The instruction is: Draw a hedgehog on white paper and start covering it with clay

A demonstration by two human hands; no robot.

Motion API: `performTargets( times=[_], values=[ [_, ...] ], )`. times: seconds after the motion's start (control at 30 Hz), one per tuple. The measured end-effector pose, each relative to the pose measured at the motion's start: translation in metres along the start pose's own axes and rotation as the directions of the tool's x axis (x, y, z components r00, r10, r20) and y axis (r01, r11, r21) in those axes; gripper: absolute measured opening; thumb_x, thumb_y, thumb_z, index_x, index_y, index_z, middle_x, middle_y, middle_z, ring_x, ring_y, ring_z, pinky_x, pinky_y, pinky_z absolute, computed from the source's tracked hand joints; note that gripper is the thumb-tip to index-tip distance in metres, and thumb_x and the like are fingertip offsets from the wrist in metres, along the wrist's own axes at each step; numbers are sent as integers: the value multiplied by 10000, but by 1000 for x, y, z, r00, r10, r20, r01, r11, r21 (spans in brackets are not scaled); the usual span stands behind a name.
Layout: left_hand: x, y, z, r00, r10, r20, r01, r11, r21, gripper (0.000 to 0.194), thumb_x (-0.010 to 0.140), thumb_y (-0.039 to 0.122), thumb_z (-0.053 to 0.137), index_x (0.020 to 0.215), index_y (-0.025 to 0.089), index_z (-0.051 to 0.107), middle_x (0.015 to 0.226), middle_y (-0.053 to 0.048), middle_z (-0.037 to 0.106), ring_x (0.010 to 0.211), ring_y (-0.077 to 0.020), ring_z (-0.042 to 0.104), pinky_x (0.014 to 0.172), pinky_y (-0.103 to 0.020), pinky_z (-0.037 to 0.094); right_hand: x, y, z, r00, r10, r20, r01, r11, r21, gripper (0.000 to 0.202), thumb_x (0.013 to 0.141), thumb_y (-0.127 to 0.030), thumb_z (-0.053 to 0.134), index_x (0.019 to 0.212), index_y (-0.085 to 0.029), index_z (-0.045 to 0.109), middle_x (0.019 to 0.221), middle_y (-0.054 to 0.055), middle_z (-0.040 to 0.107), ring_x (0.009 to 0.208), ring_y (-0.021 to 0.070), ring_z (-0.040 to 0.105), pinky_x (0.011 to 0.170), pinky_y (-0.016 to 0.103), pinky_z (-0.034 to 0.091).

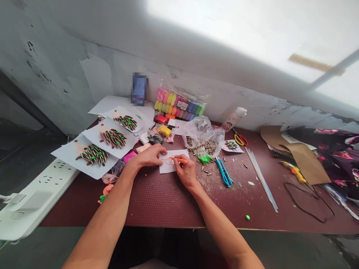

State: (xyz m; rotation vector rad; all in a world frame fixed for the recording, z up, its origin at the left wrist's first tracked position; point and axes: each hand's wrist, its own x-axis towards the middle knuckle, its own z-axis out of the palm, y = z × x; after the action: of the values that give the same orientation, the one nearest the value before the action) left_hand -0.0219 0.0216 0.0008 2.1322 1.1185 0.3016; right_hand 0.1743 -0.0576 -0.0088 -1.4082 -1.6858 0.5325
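My right hand [186, 172] grips an orange marker [179, 160] with its tip on a small white paper [174, 166] bearing an orange outline. My left hand [148, 156] presses down on the paper's left edge, fingers curled. The paper lies on a dark red table [157, 201]. Just right of the paper sit a clear bag of striped sunflower seeds [204, 140], loose seeds and a blue utility knife [223, 172].
Three paper sheets with seed hedgehogs [94, 154] lie at the left, above a white power strip [33, 194]. A pack of coloured clay [179, 104] stands by the wall. Yellow-red scissors [240, 140], glue sticks [260, 177], brown cardboard [303, 157] and a black cord [308, 201] lie at right.
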Motion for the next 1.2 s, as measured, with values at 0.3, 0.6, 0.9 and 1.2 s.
performTargets(
  times=[0.3, 0.6, 0.9, 1.2],
  values=[
    [-1, 4, -1, 1000, -18, 9, 18, 1000, 6, 432, 636, 236, 622, 1059, 167, 669, 1016, -53, 591, 835, -199, 596, 784, -312, 490, 1, 2, 0, 1000, -13, -24, 12, 1000, -21, 251, 921, -355, 549, 798, -196, 699, 793, 53, 740, 606, 148, 597, 595, 261, 447],
    [-1, 4, -1, 1000, -18, 6, 18, 1000, 0, 426, 628, 240, 627, 1047, 175, 669, 1011, -51, 590, 821, -202, 597, 763, -316, 493, 0, -2, -3, 999, 32, -29, -31, 999, 13, 203, 888, -312, 546, 804, -193, 689, 776, 33, 729, 554, 126, 546, 561, 250, 433],
    [-1, 1, 0, 1000, -11, -10, 11, 1000, -17, 420, 626, 228, 627, 1042, 178, 666, 1019, -51, 600, 812, -196, 603, 747, -309, 497, 0, 0, -2, 999, 11, -52, -13, 999, -34, 227, 889, -343, 545, 769, -204, 677, 747, 32, 719, 537, 130, 543, 560, 258, 435],
    [-1, 4, -1, 1000, -22, -4, 22, 1000, -3, 429, 628, 228, 628, 1051, 172, 669, 1015, -53, 602, 813, -197, 603, 748, -308, 493, 1, 1, -1, 999, 5, -46, -7, 999, -49, 234, 891, -341, 538, 751, -202, 666, 751, 36, 720, 544, 129, 546, 570, 256, 432]
  ],
)
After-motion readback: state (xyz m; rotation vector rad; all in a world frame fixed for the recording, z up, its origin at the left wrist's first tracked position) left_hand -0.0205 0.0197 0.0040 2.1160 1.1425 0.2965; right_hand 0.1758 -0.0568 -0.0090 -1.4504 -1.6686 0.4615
